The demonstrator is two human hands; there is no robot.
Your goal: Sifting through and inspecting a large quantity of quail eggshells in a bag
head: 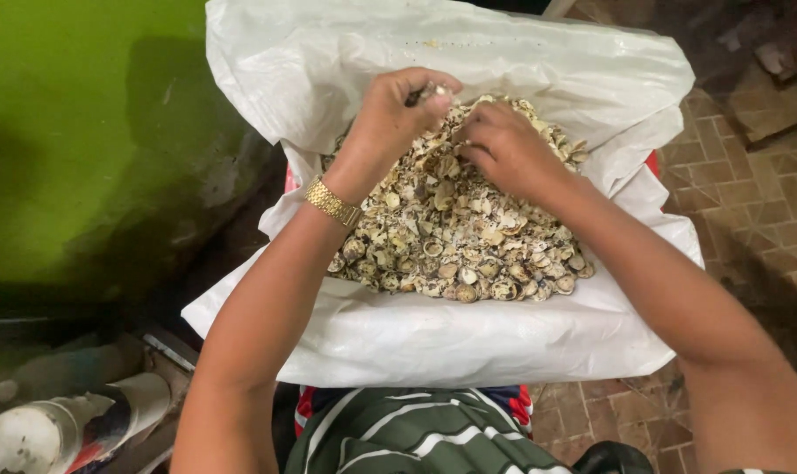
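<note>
A big white woven sack lies open in front of me, filled with a heap of broken beige nut shells. My left hand, with a gold watch on its wrist, hovers over the far side of the heap, fingers closed on a small shell piece. My right hand rests on the top of the heap beside it, fingers curled down into the shells; what they hold is hidden.
A green wall rises at the left. White cylindrical containers lie at the lower left. Brick paving runs along the right. A green-and-white striped garment shows at the bottom.
</note>
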